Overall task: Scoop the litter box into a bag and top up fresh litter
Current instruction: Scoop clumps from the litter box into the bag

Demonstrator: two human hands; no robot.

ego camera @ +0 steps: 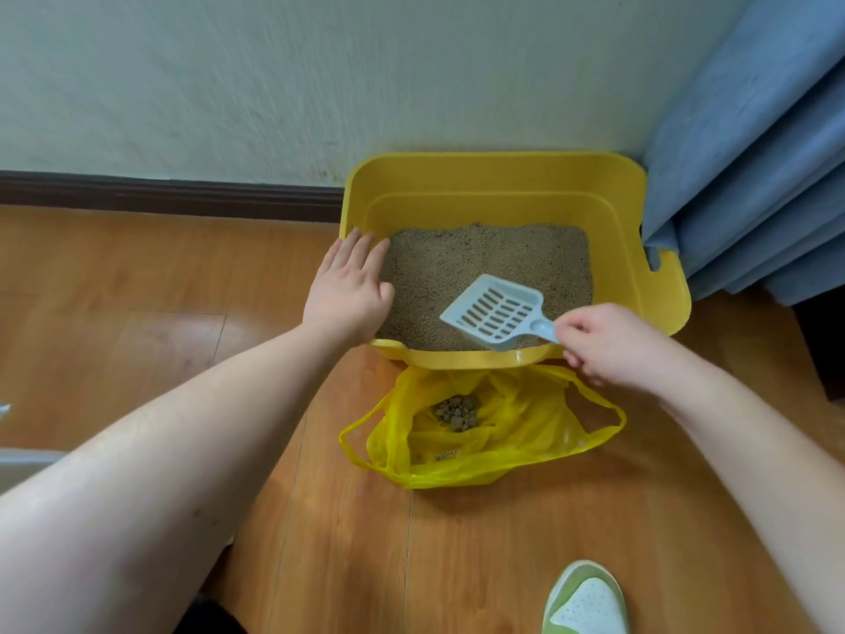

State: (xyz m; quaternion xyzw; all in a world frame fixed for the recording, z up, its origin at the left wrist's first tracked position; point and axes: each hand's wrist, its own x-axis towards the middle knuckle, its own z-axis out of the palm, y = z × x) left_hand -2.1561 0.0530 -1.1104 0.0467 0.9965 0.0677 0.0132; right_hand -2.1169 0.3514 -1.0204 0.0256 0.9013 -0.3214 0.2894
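Observation:
A yellow litter box (pixel 498 176) stands against the wall, holding tan litter (pixel 484 258). My left hand (pixel 350 290) rests flat on the box's left rim, fingers straight. My right hand (pixel 612 343) pinches the handle of a pale blue slotted scoop (pixel 496 313), whose empty blade hovers over the near side of the litter. In front of the box a yellow plastic bag (pixel 480 432) lies open on the floor with dark clumps (pixel 457 414) inside.
The wooden floor (pixel 137 313) spreads to the left and toward me. A blue curtain (pixel 754 153) hangs at the right, touching the box. A green and white shoe (pixel 585 601) is at the bottom right. A dark skirting board (pixel 169 194) runs along the wall.

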